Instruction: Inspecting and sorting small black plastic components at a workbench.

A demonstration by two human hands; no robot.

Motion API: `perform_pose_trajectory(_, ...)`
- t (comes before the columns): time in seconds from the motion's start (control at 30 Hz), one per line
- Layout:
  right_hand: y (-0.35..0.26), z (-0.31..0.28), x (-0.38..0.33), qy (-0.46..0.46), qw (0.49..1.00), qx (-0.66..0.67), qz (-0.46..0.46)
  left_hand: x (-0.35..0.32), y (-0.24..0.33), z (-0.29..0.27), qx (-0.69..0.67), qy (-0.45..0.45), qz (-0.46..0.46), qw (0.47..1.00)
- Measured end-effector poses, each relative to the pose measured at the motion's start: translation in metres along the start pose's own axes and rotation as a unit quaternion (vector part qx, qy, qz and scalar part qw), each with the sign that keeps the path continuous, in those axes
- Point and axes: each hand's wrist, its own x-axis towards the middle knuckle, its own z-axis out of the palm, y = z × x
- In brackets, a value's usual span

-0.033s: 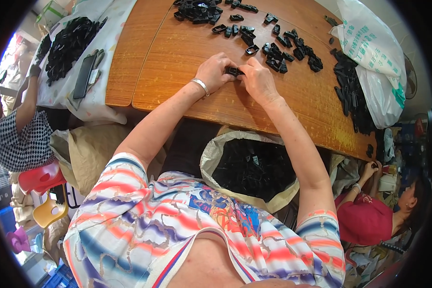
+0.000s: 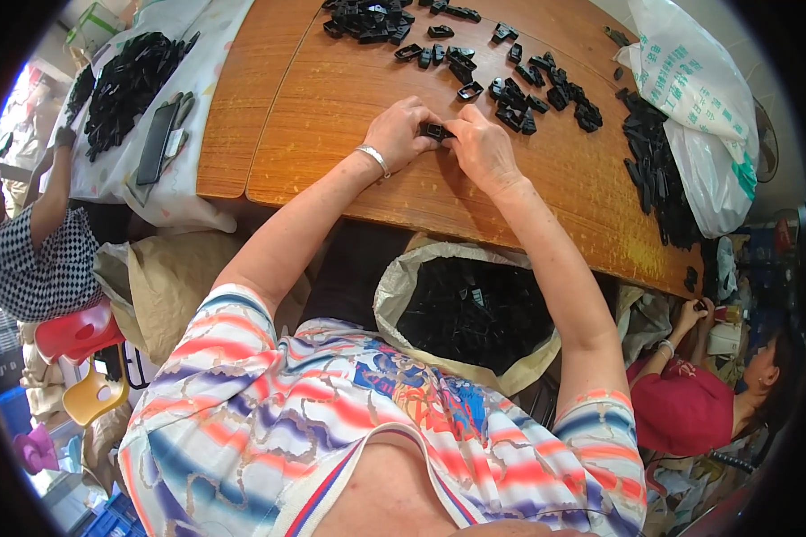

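Over the near part of the brown wooden table (image 2: 331, 161), both hands come together at one small black plastic part (image 2: 434, 132). My left hand (image 2: 401, 134), with a bracelet at its wrist, grips the part's left side between closed fingers. From the other side my right hand (image 2: 482, 148) pinches its right end. The fingers partly cover the part, so its full shape is hidden. Just beyond my hands lies a loose black hollow part (image 2: 470, 91), near a cluster of similar black parts (image 2: 515, 106).
A larger black pile (image 2: 367, 20) sits at the far left of the table. Long black pieces (image 2: 649, 170) lie by a white plastic bag (image 2: 694, 107) on the right. Below the edge stands an open sack (image 2: 394, 286) of black pieces. Co-workers (image 2: 40, 259) sit left and right (image 2: 690, 403).
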Motion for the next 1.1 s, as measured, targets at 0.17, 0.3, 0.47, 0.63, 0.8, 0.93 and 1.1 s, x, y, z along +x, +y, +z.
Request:
perform_pose_trajectory(0.17,-0.001,0.020,-0.016,0.101,0.991,-0.071,-0.053,0.001,0.002,0.002,0.014,0.004,0.014,1.000)
perform_pose_trajectory(0.3,0.005,0.008,-0.029,0.098,0.995,0.005,0.014,0.015,-0.005,-0.007,-0.016,-0.132,0.073,0.988)
perform_pose_trajectory(0.47,-0.030,-0.040,-0.120,0.014,0.981,0.151,0.123,0.049,0.031,-0.003,-0.030,-0.158,0.095,0.982)
perform_pose_trajectory(0.63,-0.055,-0.074,-0.201,-0.176,0.957,0.163,0.164,0.070,0.054,0.060,0.100,-0.020,0.131,0.986)
perform_pose_trajectory(0.8,-0.031,-0.075,-0.191,-0.072,0.978,0.156,0.117,0.084,0.041,0.084,0.124,0.065,0.179,0.974)
perform_pose_trajectory(0.93,0.011,-0.071,-0.125,0.035,0.986,0.114,0.120,0.064,0.040,0.070,0.084,0.051,0.165,0.981)
perform_pose_trajectory(1.1,0.075,-0.034,-0.036,0.115,0.989,0.003,0.093,0.038,0.040,0.047,0.017,0.014,0.114,0.993)
